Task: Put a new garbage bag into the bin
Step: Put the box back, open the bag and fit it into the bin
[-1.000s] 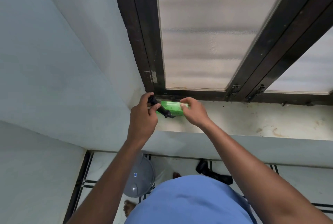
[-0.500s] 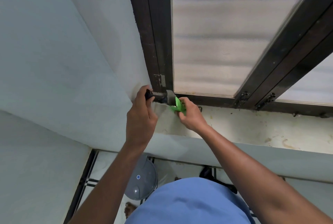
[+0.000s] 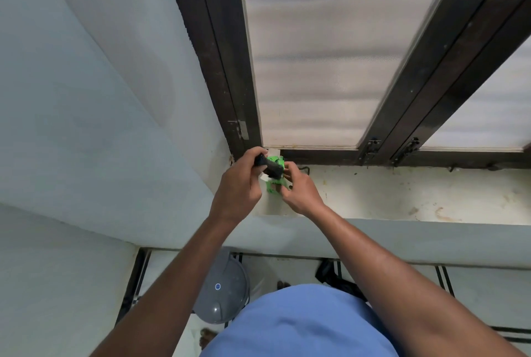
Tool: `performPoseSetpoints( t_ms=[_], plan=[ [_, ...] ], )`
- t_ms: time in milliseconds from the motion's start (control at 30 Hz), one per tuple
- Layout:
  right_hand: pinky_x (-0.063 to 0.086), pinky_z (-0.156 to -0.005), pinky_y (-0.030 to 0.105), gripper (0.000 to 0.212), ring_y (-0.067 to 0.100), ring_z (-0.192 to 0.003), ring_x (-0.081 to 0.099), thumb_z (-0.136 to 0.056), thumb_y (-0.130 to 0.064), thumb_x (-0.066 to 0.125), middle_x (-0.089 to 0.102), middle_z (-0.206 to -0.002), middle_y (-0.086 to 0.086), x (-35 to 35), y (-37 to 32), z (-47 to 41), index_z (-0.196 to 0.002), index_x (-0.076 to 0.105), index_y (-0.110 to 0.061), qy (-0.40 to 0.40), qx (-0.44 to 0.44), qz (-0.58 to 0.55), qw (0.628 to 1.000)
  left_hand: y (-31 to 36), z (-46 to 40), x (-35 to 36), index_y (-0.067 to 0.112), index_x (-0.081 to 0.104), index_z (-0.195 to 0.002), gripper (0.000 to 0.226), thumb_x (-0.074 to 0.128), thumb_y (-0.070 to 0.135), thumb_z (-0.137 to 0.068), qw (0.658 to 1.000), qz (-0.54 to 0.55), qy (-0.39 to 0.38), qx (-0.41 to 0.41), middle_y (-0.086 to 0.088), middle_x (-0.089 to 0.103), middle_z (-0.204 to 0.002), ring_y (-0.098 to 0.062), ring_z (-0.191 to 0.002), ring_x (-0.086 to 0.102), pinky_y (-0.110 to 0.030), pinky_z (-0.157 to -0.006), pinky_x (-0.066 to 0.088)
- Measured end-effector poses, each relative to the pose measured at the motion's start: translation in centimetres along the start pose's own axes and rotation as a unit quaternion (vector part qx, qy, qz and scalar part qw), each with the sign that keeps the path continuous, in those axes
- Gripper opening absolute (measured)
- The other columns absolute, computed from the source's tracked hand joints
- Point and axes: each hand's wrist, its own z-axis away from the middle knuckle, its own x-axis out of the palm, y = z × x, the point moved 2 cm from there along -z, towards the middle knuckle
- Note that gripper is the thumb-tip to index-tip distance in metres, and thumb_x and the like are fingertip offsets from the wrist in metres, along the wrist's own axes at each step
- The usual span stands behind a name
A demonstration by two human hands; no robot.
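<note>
While we stand at the window ledge (image 3: 402, 198), our left hand (image 3: 237, 184) has its grip closed around the black bag roll (image 3: 271, 167), and our right hand (image 3: 300, 188) pinches the green wrapper (image 3: 273, 184) under it. If we tug too hard, the roll could slip and drop. The grey bin (image 3: 221, 290) waits on the floor below us.

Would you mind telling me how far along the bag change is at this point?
Early stage. Done: the roll of black garbage bags is out of its green wrapper. In hand: the left hand grips the roll while the right hand holds the wrapper, over the windowsill. Left: separating a bag, opening it and lining the grey bin below.
</note>
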Motion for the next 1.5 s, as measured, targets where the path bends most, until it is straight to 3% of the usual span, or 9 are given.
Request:
performPoseSetpoints(
  t_ms=[200, 367, 600, 867, 967, 1100, 1233, 1333, 1500],
  plan=[
    [0.063, -0.086, 0.044, 0.050, 0.028, -0.103, 0.074, -0.100, -0.035, 0.080, 0.079, -0.121, 0.004, -0.4, 0.0, 0.4, -0.144, 0.056, -0.031, 0.001, -0.028, -0.003, 1.000, -0.4, -1.5, 0.8, 0.019, 0.063, -0.133, 0.035, 0.065, 0.001, -0.104, 0.980, 0.139, -0.071, -0.120, -0.002, 0.076, -0.118, -0.015, -0.113, 0.076, -0.043, -0.096, 0.066],
    [0.059, -0.106, 0.047, 0.060, 0.026, -0.132, 0.069, -0.099, -0.034, 0.083, 0.072, -0.147, -0.001, -0.2, -0.3, 0.1, -0.151, 0.052, -0.036, 0.000, -0.004, 0.022, 1.000, 0.5, -1.7, -0.3, 0.013, 0.058, -0.140, 0.043, 0.063, -0.005, -0.101, 0.997, -0.006, 0.009, -0.077, -0.010, 0.076, -0.121, -0.025, -0.113, 0.074, -0.010, -0.091, 0.054],
    [0.058, -0.106, 0.044, 0.061, 0.021, -0.134, 0.069, -0.098, -0.033, 0.085, 0.070, -0.150, -0.002, -0.2, -0.3, -0.1, -0.151, 0.055, -0.032, -0.001, -0.005, 0.013, 1.000, 0.0, -1.3, -0.7, 0.008, 0.052, -0.152, 0.058, 0.068, 0.001, -0.098, 0.976, -0.212, 0.001, -0.053, -0.018, 0.071, -0.130, -0.034, -0.094, 0.075, -0.031, -0.069, 0.052],
    [0.060, -0.106, 0.046, 0.060, 0.021, -0.132, 0.070, -0.098, -0.033, 0.085, 0.071, -0.148, -0.002, 0.1, -0.3, -0.3, -0.149, 0.055, -0.033, 0.005, -0.010, 0.016, 1.000, -0.3, -1.1, -0.3, 0.010, 0.058, -0.144, 0.043, 0.064, 0.000, -0.103, 0.998, -0.051, 0.046, -0.015, -0.010, 0.076, -0.124, -0.026, -0.111, 0.074, -0.036, -0.097, 0.064],
    [0.059, -0.108, 0.045, 0.062, 0.021, -0.133, 0.069, -0.098, -0.033, 0.086, 0.070, -0.149, -0.002, 0.1, -0.3, -0.3, -0.151, 0.055, -0.032, 0.005, -0.009, 0.009, 1.000, -2.1, -1.3, 0.9, 0.017, 0.055, -0.152, 0.048, 0.061, 0.008, -0.105, 0.993, -0.099, -0.041, -0.049, -0.009, 0.071, -0.135, -0.027, -0.120, 0.069, -0.041, -0.099, 0.061],
    [0.057, -0.105, 0.039, 0.063, 0.020, -0.130, 0.070, -0.098, -0.037, 0.086, 0.071, -0.148, -0.001, 0.1, -0.2, -0.4, -0.151, 0.054, -0.031, 0.009, -0.010, 0.002, 1.000, -3.7, -0.9, 2.4, 0.028, 0.026, -0.170, 0.061, 0.047, 0.037, -0.114, 0.945, -0.270, -0.165, -0.083, -0.014, 0.029, -0.171, -0.034, -0.154, 0.035, -0.055, -0.123, 0.038],
    [0.058, -0.102, 0.040, 0.061, 0.018, -0.127, 0.070, -0.097, -0.036, 0.085, 0.072, -0.144, -0.003, -0.3, -0.3, -0.5, -0.150, 0.056, -0.031, 0.018, -0.012, 0.013, 1.000, -4.1, -0.2, 2.7, 0.010, 0.049, -0.148, 0.040, 0.047, 0.027, -0.112, 0.965, -0.169, -0.078, -0.187, -0.016, 0.055, -0.144, -0.035, -0.115, 0.067, -0.046, -0.091, 0.058],
    [0.059, -0.101, 0.044, 0.059, 0.020, -0.127, 0.066, -0.096, -0.037, 0.083, 0.072, -0.139, -0.002, -0.6, -0.5, -0.7, -0.149, 0.058, -0.032, 0.029, -0.028, 0.030, 0.999, -5.9, 0.3, 3.4, 0.007, 0.066, -0.115, 0.028, 0.049, 0.029, -0.108, 0.924, -0.082, -0.148, -0.344, -0.015, 0.075, -0.110, -0.034, -0.097, 0.076, -0.046, -0.087, 0.064],
    [0.053, -0.104, 0.040, 0.070, 0.022, -0.130, 0.063, -0.096, -0.034, 0.082, 0.070, -0.141, 0.002, -0.9, -0.8, -0.8, -0.158, 0.050, -0.033, -0.013, -0.046, 0.035, 0.998, -6.5, 0.1, 4.1, 0.011, 0.049, -0.151, 0.059, 0.073, 0.036, -0.103, 0.877, 0.232, -0.041, -0.419, -0.007, 0.069, -0.133, -0.024, -0.093, 0.081, -0.041, -0.084, 0.069]
  ],
)
